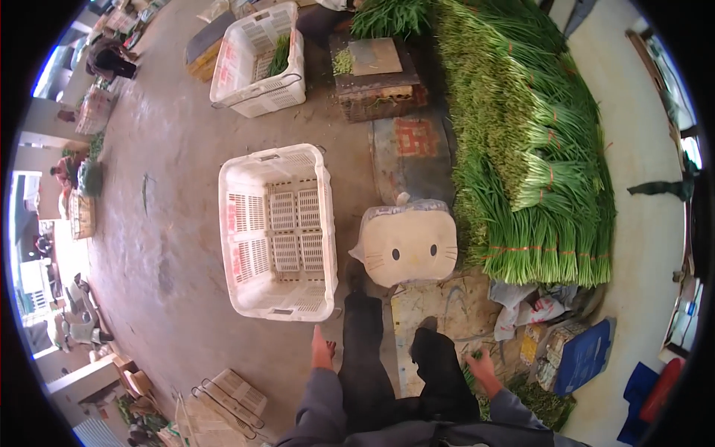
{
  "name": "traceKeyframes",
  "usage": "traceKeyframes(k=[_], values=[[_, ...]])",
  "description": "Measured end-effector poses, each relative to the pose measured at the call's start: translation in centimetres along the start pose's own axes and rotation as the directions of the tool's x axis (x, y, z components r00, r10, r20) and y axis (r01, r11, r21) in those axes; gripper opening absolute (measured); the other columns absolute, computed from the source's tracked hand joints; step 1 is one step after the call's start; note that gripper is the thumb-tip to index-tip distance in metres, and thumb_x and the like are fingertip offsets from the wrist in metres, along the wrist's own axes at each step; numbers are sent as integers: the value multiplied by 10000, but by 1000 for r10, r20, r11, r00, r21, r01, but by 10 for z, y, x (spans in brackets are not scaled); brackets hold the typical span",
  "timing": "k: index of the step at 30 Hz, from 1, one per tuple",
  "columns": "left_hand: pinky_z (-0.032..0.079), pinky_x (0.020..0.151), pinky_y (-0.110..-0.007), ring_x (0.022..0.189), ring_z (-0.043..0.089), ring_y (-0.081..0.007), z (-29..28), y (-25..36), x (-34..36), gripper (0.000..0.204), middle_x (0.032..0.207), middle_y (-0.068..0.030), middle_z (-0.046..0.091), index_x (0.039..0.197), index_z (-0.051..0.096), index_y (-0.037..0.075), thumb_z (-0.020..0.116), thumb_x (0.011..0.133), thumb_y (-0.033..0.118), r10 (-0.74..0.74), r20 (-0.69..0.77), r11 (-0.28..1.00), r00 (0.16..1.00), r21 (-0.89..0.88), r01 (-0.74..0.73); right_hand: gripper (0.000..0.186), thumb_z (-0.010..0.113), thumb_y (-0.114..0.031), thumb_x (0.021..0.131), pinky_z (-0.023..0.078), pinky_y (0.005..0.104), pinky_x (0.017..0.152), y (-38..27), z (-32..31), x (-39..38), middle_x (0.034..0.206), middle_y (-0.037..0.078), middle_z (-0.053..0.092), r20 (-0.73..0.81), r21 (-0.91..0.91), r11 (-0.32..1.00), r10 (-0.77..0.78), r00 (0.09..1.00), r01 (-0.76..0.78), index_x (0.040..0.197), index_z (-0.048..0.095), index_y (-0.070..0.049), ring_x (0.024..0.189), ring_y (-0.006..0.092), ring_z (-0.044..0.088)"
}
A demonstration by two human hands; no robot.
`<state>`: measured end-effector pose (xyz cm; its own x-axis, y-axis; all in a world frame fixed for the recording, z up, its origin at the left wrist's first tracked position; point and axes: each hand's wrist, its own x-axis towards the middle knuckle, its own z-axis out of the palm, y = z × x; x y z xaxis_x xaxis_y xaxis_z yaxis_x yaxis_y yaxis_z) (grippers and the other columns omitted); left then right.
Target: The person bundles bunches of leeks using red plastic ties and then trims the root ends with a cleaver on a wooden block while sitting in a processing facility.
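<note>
My left hand (322,350) hangs beside my left knee, just off the near rim of a white plastic crate (328,246). Its fingers look apart with nothing in them. Inside, that crate shows only its slatted floor and walls. To the right of my legs, my right hand (482,366) is curled around a few green stalks (475,355), small in view and partly covered by the fingers. Below that hand lie loose greens (532,402). A tall heap of green stalks in banded bundles (551,179) rises at the right, its near bundles tied with orange bands.
A cushioned stool with a cat face (410,246) stands before my legs. Farther off are a second white crate (257,59) with some greens and a low box (376,82) with a board on top. A blue box (585,357) sits at right. Several people are far left.
</note>
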<state>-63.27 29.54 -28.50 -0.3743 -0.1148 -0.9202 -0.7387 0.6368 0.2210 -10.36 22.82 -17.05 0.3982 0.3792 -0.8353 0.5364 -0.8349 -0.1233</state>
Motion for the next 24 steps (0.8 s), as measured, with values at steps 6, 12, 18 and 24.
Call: traceKeyframes(k=[6, 12, 18, 24], values=[[463, 1051, -522, 1263, 579, -339, 60, 52, 52, 529, 1378, -71, 611, 1394, 540, 115, 453, 982, 436, -10, 388, 888, 921, -421, 187, 704, 726, -236, 942, 553, 426, 685, -50, -11, -21, 1049, 179, 635, 130, 263, 951, 129, 983, -160, 1490, 336, -28, 757, 246, 672], [484, 1026, -476, 1224, 609, -318, 78, 101, 41, 499, 1348, -64, 629, 1374, 559, 125, 493, 965, 403, 22, 294, 861, 955, -491, 132, 690, 731, -331, 932, 548, 410, 750, -110, 40, -63, 1026, 176, 676, 232, -38, 996, 82, 969, -75, 1449, 414, -1, 844, 262, 697], [454, 1028, -437, 1210, 571, -276, 138, 169, 35, 435, 1339, -76, 589, 1319, 541, 115, 584, 940, 324, 7, 315, 798, 949, -573, 184, 639, 731, -376, 910, 547, 362, 749, -201, 43, -80, 967, 153, 708, 246, 69, 996, 34, 969, -52, 1374, 502, 0, 790, 224, 723], [446, 1002, -417, 1264, 490, -254, 115, 217, 8, 567, 1420, -86, 453, 1350, 480, 109, 645, 900, 412, -75, 191, 863, 979, -479, 159, 552, 717, -341, 918, 549, 343, 725, -210, 31, -103, 911, 146, 709, 152, 207, 978, -51, 987, 19, 1313, 538, 0, 730, 207, 724]])
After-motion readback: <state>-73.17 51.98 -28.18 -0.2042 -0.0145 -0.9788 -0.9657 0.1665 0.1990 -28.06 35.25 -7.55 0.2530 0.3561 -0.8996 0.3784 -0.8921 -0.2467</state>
